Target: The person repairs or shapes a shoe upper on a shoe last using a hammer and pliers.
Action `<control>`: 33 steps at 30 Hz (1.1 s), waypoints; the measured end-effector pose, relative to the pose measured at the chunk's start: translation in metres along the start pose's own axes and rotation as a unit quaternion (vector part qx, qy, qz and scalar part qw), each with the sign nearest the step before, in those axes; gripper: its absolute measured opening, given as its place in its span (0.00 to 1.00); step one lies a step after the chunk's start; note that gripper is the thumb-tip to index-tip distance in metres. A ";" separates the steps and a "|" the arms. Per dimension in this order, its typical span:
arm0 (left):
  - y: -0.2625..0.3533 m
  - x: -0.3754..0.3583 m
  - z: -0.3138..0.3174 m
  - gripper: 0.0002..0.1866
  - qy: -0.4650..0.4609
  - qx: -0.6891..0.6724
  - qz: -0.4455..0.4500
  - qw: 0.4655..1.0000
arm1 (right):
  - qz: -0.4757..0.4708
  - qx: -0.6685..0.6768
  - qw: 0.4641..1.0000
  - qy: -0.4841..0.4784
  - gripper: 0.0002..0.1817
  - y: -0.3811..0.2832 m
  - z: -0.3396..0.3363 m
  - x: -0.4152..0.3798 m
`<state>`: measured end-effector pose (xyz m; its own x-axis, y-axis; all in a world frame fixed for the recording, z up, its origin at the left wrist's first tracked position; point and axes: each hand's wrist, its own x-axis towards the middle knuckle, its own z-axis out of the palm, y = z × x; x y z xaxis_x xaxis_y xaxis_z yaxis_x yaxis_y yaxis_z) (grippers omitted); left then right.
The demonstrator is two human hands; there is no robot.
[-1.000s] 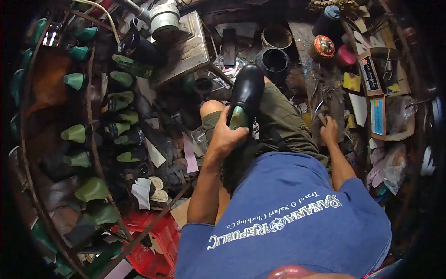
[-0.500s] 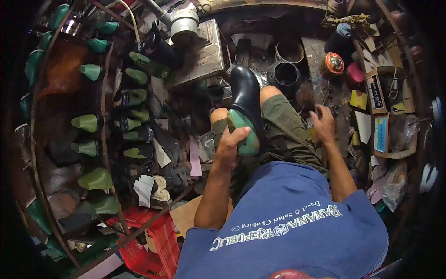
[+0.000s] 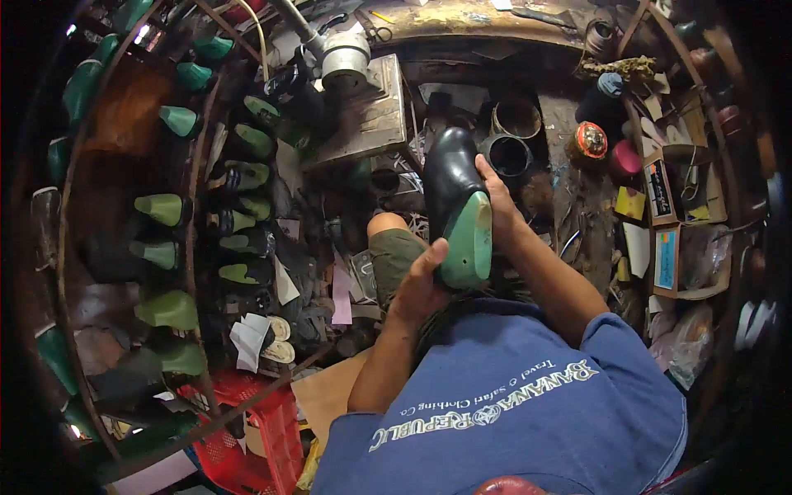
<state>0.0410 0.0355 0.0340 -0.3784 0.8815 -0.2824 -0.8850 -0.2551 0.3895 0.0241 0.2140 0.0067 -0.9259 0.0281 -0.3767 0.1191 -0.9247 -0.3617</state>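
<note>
A glossy black shoe upper [image 3: 448,173] is fitted over a green shoe last [image 3: 469,247], held up in front of my shirt with its toe pointing away. My left hand [image 3: 421,285] is closed round the heel end, its thumb against the side of the last. On the other side, my right hand [image 3: 499,194] grips the black upper near the middle, fingers along its edge. The underside of the shoe and some fingertips are hidden.
Racks with several green lasts [image 3: 169,309] stand at left, above a red crate [image 3: 256,437]. Ahead are a wooden box [image 3: 371,111], round containers [image 3: 507,155] and a bench [image 3: 462,29] with scissors [image 3: 378,33]. Cardboard boxes [image 3: 693,260] line the right.
My right hand has come in from the right and taken hold of the shoe. The shoe has turned, showing more of the green last, and its toe has shifted slightly right and nearer.
</note>
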 end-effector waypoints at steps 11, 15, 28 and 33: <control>0.020 0.022 0.027 0.21 0.133 0.184 0.112 0.967 | -0.078 -0.383 0.920 0.012 0.38 -0.012 0.003 -0.061; 0.027 0.037 0.013 0.18 0.167 0.269 0.114 0.942 | -0.095 -0.462 0.881 0.038 0.33 0.002 0.010 -0.067; 0.076 0.094 0.003 0.19 0.014 0.168 0.157 0.973 | -0.217 -0.377 0.898 0.060 0.31 -0.034 -0.022 -0.008; 0.101 0.141 -0.004 0.19 0.089 0.183 0.193 0.960 | 0.001 -0.828 0.503 0.247 0.31 -0.017 -0.085 0.033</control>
<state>-0.1034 0.1326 0.0298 -0.7285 0.6590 -0.1868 -0.5268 -0.3647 0.7678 0.0216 0.2631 -0.0721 -0.7716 0.4975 -0.3964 0.6343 0.6491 -0.4200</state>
